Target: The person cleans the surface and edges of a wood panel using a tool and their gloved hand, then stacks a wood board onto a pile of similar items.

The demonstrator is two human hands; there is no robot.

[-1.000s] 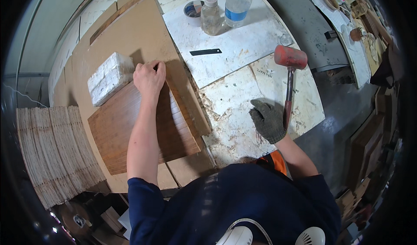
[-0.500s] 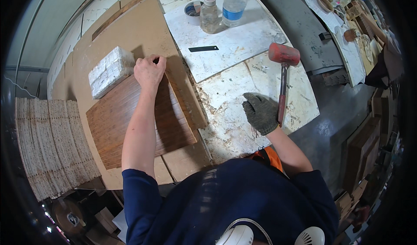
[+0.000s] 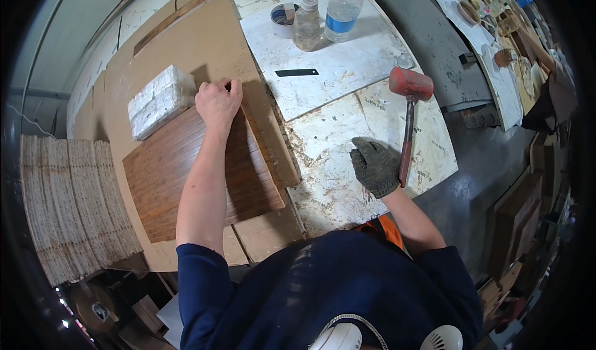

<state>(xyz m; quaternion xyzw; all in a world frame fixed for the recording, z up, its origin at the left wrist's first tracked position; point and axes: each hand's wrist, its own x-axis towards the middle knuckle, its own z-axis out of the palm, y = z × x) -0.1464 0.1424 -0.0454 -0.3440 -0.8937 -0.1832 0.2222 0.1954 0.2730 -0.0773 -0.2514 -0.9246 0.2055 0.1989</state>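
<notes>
My bare left hand (image 3: 218, 105) is closed, thumb and fingers pinched together, at the far end of a stack of brown wood-grain boards (image 3: 171, 182). A bit of black shows between the fingertips; what it is I cannot make out. Just left of that hand sits a white wrapped block (image 3: 160, 102). My right hand (image 3: 375, 169), in a dark grey knit glove, rests loosely open on the white board, holding nothing I can see. Beside it, on the right, lies a mallet with a red head (image 3: 411, 84). A flat black blade (image 3: 297, 72) lies farther off on the white surface.
At the back stand a clear bottle with a blue label (image 3: 343, 15), a smaller cloudy bottle (image 3: 307, 26) and a roll of tape (image 3: 283, 18). A stack of speckled strips (image 3: 77, 207) is at the left edge. Across the gap, a cluttered bench (image 3: 496, 58) runs along the right.
The view has shifted slightly, so most things on the table sit a little lower and farther right. Both hands keep nearly the same pose and place.
</notes>
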